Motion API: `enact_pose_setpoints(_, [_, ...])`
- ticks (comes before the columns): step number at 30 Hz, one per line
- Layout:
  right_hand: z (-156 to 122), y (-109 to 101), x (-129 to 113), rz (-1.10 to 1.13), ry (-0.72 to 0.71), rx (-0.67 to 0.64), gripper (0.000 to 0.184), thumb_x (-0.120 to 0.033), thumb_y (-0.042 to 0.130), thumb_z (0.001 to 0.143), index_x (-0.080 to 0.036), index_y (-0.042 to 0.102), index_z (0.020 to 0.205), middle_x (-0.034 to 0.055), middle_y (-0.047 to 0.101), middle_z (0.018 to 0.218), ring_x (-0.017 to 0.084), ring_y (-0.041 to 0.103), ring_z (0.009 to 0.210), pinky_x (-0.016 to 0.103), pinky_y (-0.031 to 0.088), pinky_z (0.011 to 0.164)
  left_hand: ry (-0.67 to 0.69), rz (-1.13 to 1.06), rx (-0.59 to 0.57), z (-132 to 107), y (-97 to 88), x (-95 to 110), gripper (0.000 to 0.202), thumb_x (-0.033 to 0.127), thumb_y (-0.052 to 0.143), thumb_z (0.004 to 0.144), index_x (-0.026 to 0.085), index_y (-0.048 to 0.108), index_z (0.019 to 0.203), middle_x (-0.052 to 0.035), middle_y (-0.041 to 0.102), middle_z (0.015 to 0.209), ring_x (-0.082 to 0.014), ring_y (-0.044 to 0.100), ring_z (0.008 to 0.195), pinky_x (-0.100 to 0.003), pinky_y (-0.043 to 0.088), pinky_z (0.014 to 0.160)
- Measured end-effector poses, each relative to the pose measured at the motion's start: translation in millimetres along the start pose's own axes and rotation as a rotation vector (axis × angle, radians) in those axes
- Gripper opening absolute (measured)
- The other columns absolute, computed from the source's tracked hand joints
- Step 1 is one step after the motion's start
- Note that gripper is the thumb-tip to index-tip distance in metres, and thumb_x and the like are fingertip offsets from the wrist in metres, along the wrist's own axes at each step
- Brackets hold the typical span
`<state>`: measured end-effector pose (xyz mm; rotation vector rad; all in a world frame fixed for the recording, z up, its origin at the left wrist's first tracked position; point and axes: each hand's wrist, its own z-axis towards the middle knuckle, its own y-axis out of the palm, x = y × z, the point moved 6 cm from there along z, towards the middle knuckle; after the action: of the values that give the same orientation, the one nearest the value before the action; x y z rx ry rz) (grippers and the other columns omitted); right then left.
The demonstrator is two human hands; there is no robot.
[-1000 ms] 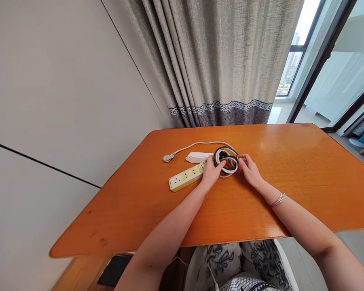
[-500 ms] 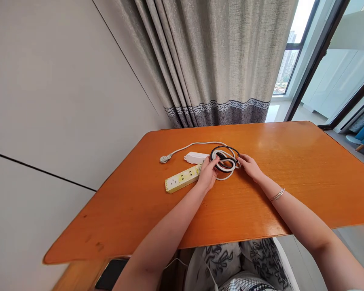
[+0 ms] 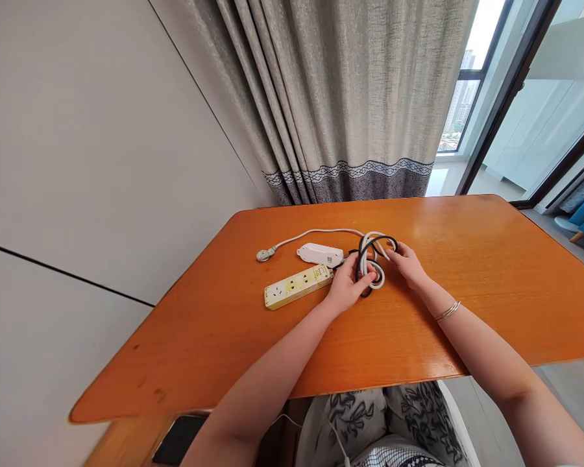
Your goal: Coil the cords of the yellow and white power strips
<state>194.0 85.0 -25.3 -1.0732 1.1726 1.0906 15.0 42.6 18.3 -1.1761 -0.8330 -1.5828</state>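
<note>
Cables seemingly between left fingers

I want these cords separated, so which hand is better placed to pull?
Probably your right hand: its grip is at the right edge of the looped cords. Your left hand, on their left side, seems better for steadying.

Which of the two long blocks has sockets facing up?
The yellowed power strip, lower in view; the white block above it shows none on its visible faces.

Cables are black and white — power strip yellow, table orange-brown.
</note>
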Motion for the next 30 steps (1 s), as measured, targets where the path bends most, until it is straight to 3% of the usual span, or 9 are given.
enact_pose_setpoints(3, [3, -12, -10, 0.089, -0.039, 0.076, 0.043, -0.055, 0.070, 0.070, -0.019, 0.065, 0.094, -0.0024, 0.061, 0.078, 0.011, 0.049, 0.062, 0.026, 0.043, 0.060, 0.066, 0.225, -0.108, -6, 7.1, 2, 0.038, 0.037, 0.069, 0.084, 0.020, 0.057, 0.115, -0.0035, 0.070, 0.091, -0.0165, 0.068, 0.080, -0.030, 0.057, 0.074])
enact_pose_setpoints(7, [12, -41, -24, 0.181, -0.102, 0.211, 0.042, -0.055, 0.073, 0.066, -0.020, 0.065, 0.087, -0.0024, 0.060, 0.079, 0.010, 0.051, 0.064, 0.025, 0.045, 0.061, 0.174, 0.514, -0.342, -11, 15.9, 5, 0.050, 0.040, 0.065, 0.087, 0.019, 0.054, 0.131, -0.0122, 0.070, 0.118, -0.0250, 0.069, 0.103, -0.040, 0.058, 0.090])
enact_pose_setpoints(11, [19, -78, -34, 0.235, -0.175, 0.386, 0.043, -0.053, 0.076, 0.064, -0.021, 0.067, 0.091, -0.0021, 0.062, 0.083, 0.011, 0.054, 0.069, 0.025, 0.046, 0.064, 0.308, 0.819, -0.520, -14, 23.5, 4, 0.053, 0.048, 0.059, 0.092, 0.016, 0.058, 0.134, -0.0201, 0.058, 0.142, -0.0342, 0.054, 0.135, -0.053, 0.041, 0.115])
enact_pose_setpoints(13, [20, -95, -37, 0.258, -0.227, 0.482, 0.041, -0.051, 0.076, 0.063, -0.021, 0.067, 0.090, -0.0009, 0.064, 0.085, 0.012, 0.055, 0.072, 0.026, 0.046, 0.064, 0.315, 0.920, -0.492, -12, 21.2, 0, 0.051, 0.045, 0.052, 0.096, 0.017, 0.055, 0.138, -0.0194, 0.052, 0.151, -0.0331, 0.046, 0.142, -0.056, 0.033, 0.120])
enact_pose_setpoints(15, [19, -105, -41, 0.255, -0.271, 0.519, 0.038, -0.048, 0.076, 0.064, -0.022, 0.068, 0.090, -0.0001, 0.064, 0.084, 0.012, 0.055, 0.073, 0.027, 0.046, 0.065, 0.275, 1.015, -0.392, -7, 13.3, -6, 0.050, 0.041, 0.050, 0.097, 0.018, 0.052, 0.142, -0.0179, 0.046, 0.155, -0.0324, 0.041, 0.146, -0.058, 0.029, 0.122])
enact_pose_setpoints(20, [17, -105, -53, 0.235, -0.318, 0.436, 0.035, -0.041, 0.077, 0.063, -0.022, 0.071, 0.092, 0.0006, 0.065, 0.082, 0.015, 0.056, 0.074, 0.029, 0.048, 0.067, 0.122, 1.180, -0.211, 4, -7.5, -18, 0.054, 0.024, 0.055, 0.092, 0.016, 0.048, 0.144, -0.0164, 0.045, 0.156, -0.0326, 0.045, 0.143, -0.052, 0.037, 0.119])
enact_pose_setpoints(23, [12, -105, -64, 0.190, -0.348, 0.412, 0.034, -0.039, 0.078, 0.060, -0.022, 0.073, 0.089, -0.0011, 0.060, 0.075, 0.014, 0.053, 0.071, 0.029, 0.047, 0.065, 0.103, 1.257, -0.182, 7, -10.4, -17, 0.050, 0.019, 0.052, 0.093, 0.013, 0.051, 0.142, -0.0174, 0.053, 0.149, -0.0319, 0.051, 0.137, -0.050, 0.040, 0.116])
enact_pose_setpoints(28, [6, -107, -76, 0.055, -0.314, 0.345, 0.023, -0.034, 0.073, 0.064, -0.021, 0.073, 0.083, -0.0085, 0.035, 0.053, 0.009, 0.032, 0.052, 0.026, 0.034, 0.053, 0.094, 1.354, -0.115, 12, -17.4, -10, 0.047, 0.011, 0.047, 0.092, 0.013, 0.057, 0.138, -0.0160, 0.067, 0.124, -0.0300, 0.062, 0.118, -0.047, 0.050, 0.103])
enact_pose_setpoints(30, [7, -106, -77, 0.070, -0.256, 0.285, 0.022, -0.032, 0.071, 0.064, -0.021, 0.071, 0.082, -0.0080, 0.038, 0.052, 0.009, 0.036, 0.050, 0.026, 0.035, 0.052, 0.092, 1.369, -0.101, 15, -22.1, -10, 0.044, 0.009, 0.044, 0.093, 0.017, 0.062, 0.132, -0.0139, 0.070, 0.117, -0.0284, 0.064, 0.111, -0.045, 0.052, 0.097])
